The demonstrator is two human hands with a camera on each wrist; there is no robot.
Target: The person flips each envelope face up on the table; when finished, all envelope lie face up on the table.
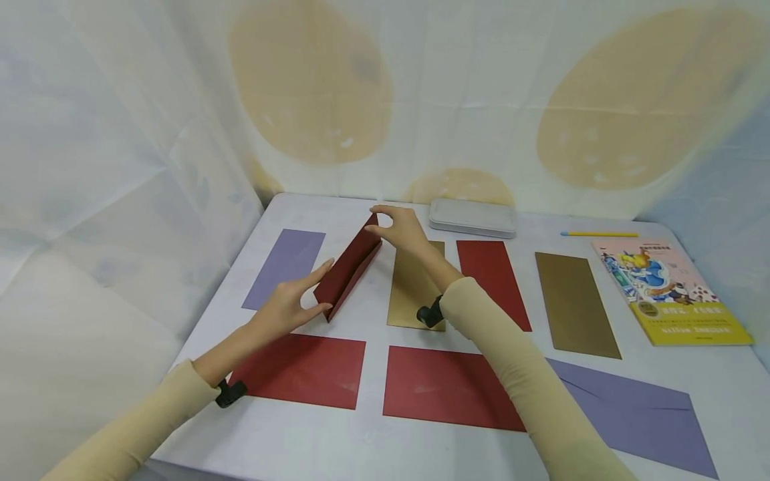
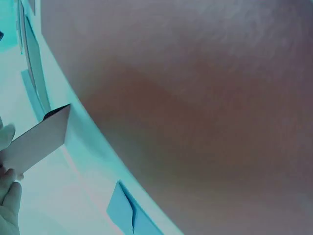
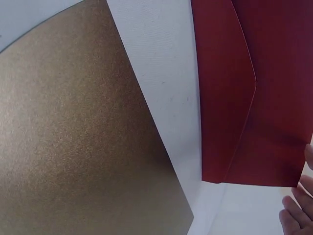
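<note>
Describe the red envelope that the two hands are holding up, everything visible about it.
The red envelope is long, dark red and looks like matte paper. It stands tilted on one long edge on the table, between the purple and gold envelopes. The right hand pinches its far upper corner; the left hand touches its near end with straight fingers. The right wrist view shows its back, with a pointed flap lying shut and no visible creases or tears.

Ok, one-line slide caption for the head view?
Both hands, left hand and right hand, lift a red envelope off the table among other envelopes.
</note>
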